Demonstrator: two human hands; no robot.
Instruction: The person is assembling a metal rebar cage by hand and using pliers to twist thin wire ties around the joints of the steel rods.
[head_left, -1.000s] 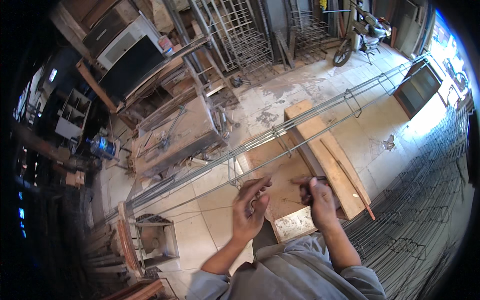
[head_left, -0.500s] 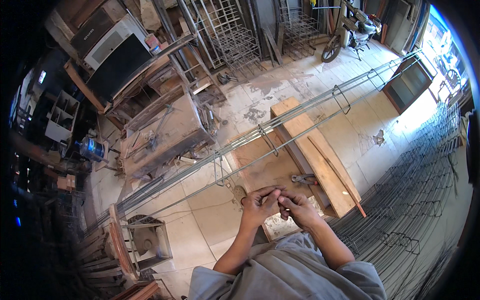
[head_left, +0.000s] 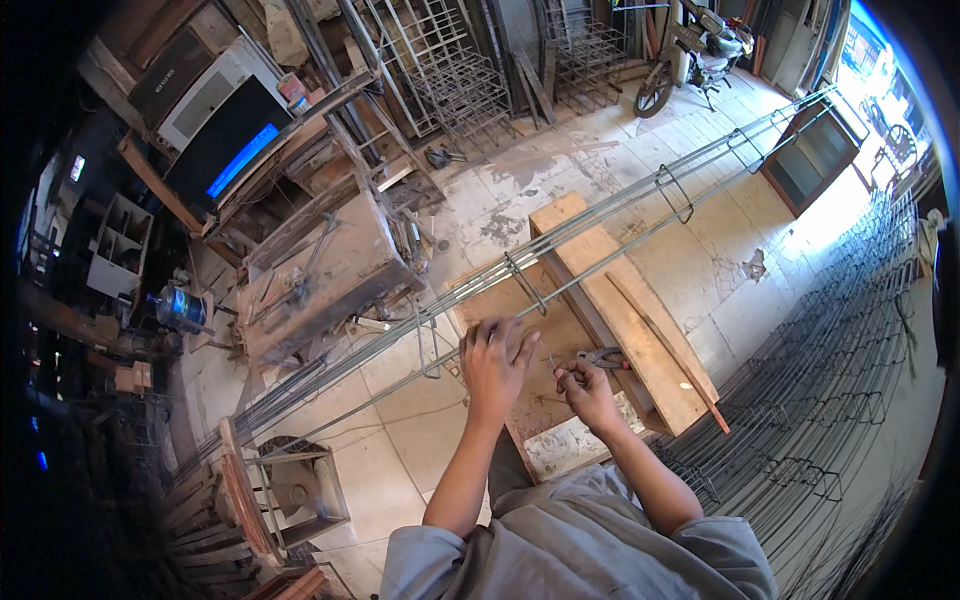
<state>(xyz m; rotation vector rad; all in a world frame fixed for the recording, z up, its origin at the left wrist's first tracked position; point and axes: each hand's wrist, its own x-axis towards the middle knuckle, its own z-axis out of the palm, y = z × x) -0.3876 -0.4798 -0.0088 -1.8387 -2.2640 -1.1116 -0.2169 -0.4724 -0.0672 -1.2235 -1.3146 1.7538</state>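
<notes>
A long bundle of steel reinforcing bars [head_left: 590, 225] crosses in front of me, with square wire stirrups [head_left: 675, 195] hung along it. My left hand [head_left: 495, 365] is raised at the near bar, fingers spread and slightly blurred; it seems to hold nothing, and I cannot tell if it touches the bar. My right hand [head_left: 588, 392] is closed in a pinch over the wooden bench. A thin piece of wire [head_left: 551, 358] appears to stick up from its fingertips. Just beyond that hand lie pincers [head_left: 603, 356] with partly red handles.
The plank-topped wooden bench [head_left: 640, 310] supports the bars, with a thin rod along its plank. More wire cages [head_left: 800, 420] lie at the right. A dusty worktable [head_left: 330, 270] stands at the left; a motorcycle [head_left: 695, 60] and a framed panel [head_left: 812, 158] are farther off.
My hands, together before, are now apart. The left has moved left and up toward the bars with its fingers opened; the right stays pinched, slightly lower. The view has shifted a little.
</notes>
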